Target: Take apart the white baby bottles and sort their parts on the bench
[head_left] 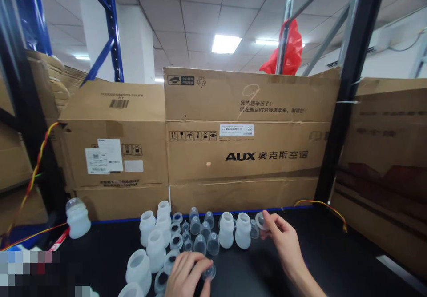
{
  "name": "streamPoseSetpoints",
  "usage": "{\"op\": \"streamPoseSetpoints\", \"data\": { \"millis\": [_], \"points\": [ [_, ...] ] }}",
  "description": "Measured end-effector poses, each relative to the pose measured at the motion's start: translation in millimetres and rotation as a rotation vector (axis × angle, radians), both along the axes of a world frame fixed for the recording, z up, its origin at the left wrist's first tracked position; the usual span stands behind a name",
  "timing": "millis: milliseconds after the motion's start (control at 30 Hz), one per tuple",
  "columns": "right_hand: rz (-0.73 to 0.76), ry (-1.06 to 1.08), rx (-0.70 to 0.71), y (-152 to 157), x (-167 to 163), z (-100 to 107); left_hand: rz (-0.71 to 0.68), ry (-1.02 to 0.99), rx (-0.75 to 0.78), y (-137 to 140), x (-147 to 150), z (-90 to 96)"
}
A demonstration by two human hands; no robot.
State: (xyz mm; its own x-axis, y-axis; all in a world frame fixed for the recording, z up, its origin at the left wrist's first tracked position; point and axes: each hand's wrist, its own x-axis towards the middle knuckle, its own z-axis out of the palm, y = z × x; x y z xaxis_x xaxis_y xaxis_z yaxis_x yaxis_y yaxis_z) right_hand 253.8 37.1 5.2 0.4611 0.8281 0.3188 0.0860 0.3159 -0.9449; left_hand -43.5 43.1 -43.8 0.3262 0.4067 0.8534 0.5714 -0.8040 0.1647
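Note:
At the bottom middle, my left hand (187, 275) pinches a small clear round piece (209, 272) between thumb and fingers; it may be a bottle nipple. My right hand (283, 240) is farther back on the right, its thumb and fingers closed on a translucent screw ring (261, 221). Just left of it stand two open baby bottles, one nearer the ring (243, 231) and another beside it (227, 230). Clear domed caps (200, 244) are grouped in the middle, with small clear nipples (186, 235) and screw rings (176, 242) to their left.
Several more open bottles (156, 251) line the left of the black tabletop (253, 274). A capped bottle (78, 218) stands alone at far left. Cardboard boxes (247, 172) wall off the back. Dark shelf posts (347, 74) and a yellow-red wire (325, 202) flank the table.

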Motion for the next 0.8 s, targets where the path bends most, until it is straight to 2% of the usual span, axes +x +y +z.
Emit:
{"op": "streamPoseSetpoints", "data": {
  "millis": [100,200,300,400,500,633,800],
  "points": [
    [0.091,0.149,0.083,-10,-19,4,-0.124,-0.036,0.011,-6,-1,15.2],
    [0.265,0.317,0.082,-18,-42,4,-0.182,-0.114,-0.044,-13,-3,24.7],
    [0.427,0.418,-0.017,-22,-66,-3,-0.153,-0.162,-0.128,-17,-5,26.2],
    [0.563,0.46,-0.129,-25,-85,-16,-0.197,-0.142,-0.181,-19,-5,25.1],
    [0.692,0.457,-0.183,-27,-99,-27,-0.232,-0.113,-0.202,-21,-4,26.3],
    [0.785,0.414,-0.209,-33,-110,-31,-0.247,-0.088,-0.232,-24,-2,27.4],
    [0.804,0.436,-0.254,-38,-118,-35,-0.239,-0.143,-0.311,-27,-2,23.7]
  ]
}}
